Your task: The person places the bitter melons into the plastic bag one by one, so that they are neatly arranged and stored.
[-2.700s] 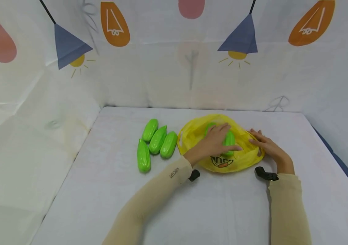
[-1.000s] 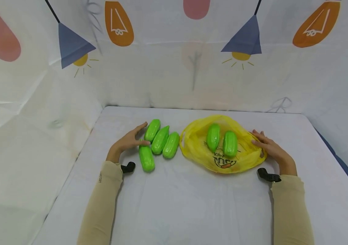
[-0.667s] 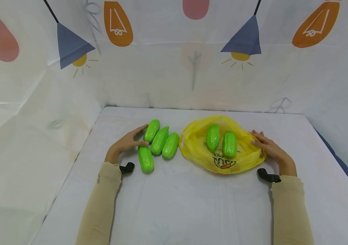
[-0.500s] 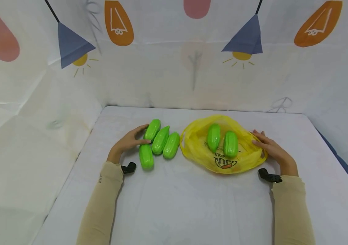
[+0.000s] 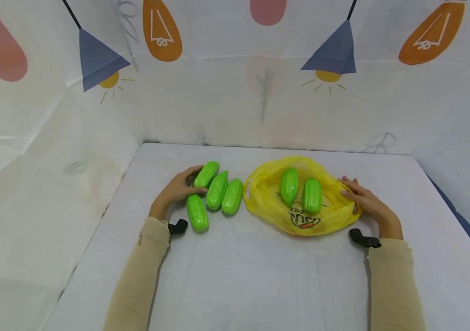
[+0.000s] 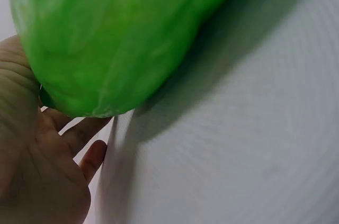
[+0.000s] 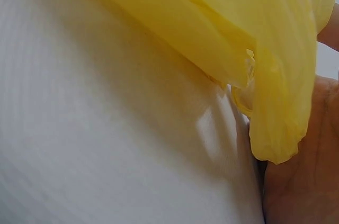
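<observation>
The far-left green cucumber (image 5: 206,174) lies near the bench's (image 5: 260,276) far edge, left of centre, first in a cluster of four. The left hand (image 5: 177,191) has its grip curled about this cucumber's left flank, thumb beneath and fingers over the far end; the left wrist view shows the green body against the palm (image 6: 32,144). Two more cucumbers (image 5: 217,190) (image 5: 232,196) lie touching beside it, and a fourth (image 5: 197,213) lies just nearer the bench's front edge. To the right, the yellow plastic bag (image 5: 301,220) lies spread open with two cucumbers (image 5: 289,185) (image 5: 312,195) resting in it. The right hand (image 5: 365,202) presses the bag's right rim with nearly straight fingers, grip wide. The step in hand appears to be the pick-up of a third cucumber. The next move calls for a firm closure, a lift clear of the neighbours, and a carry rightward into the bag's mouth.
</observation>
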A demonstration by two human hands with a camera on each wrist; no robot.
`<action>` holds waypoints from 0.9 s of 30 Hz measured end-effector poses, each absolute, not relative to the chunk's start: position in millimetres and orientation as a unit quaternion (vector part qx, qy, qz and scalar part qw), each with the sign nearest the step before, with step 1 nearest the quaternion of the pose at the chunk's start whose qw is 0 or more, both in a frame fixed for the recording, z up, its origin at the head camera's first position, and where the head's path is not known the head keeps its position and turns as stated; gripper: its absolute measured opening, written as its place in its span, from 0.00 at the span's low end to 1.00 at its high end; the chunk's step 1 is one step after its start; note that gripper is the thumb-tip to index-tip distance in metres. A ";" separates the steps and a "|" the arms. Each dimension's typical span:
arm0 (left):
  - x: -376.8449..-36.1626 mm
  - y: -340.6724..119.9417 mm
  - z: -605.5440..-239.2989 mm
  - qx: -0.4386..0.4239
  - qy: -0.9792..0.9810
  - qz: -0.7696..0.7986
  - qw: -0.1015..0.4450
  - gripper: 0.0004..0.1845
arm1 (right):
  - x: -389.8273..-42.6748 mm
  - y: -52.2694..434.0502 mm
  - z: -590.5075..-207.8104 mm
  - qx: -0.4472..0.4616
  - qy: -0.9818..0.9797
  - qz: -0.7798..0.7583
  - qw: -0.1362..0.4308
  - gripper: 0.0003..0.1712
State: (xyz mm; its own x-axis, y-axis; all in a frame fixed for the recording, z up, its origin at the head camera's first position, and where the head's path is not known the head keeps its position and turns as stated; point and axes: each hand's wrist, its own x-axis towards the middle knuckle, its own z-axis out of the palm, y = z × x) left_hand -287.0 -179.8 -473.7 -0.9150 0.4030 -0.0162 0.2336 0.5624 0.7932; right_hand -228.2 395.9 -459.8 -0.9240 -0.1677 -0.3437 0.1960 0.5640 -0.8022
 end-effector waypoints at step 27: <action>-283.1 -181.3 -449.1 0.147 0.872 0.461 0.077 0.48 | -227.5 395.6 -458.2 0.012 0.859 -0.473 0.194 0.44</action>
State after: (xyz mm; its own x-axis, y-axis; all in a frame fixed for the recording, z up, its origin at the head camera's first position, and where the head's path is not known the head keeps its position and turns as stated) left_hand -283.1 -181.3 -449.1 -0.9450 0.3271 0.0003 0.1842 0.5316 0.8267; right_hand -227.5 395.6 -458.2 -0.9242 -0.1635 -0.3452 0.2040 0.5529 -0.8079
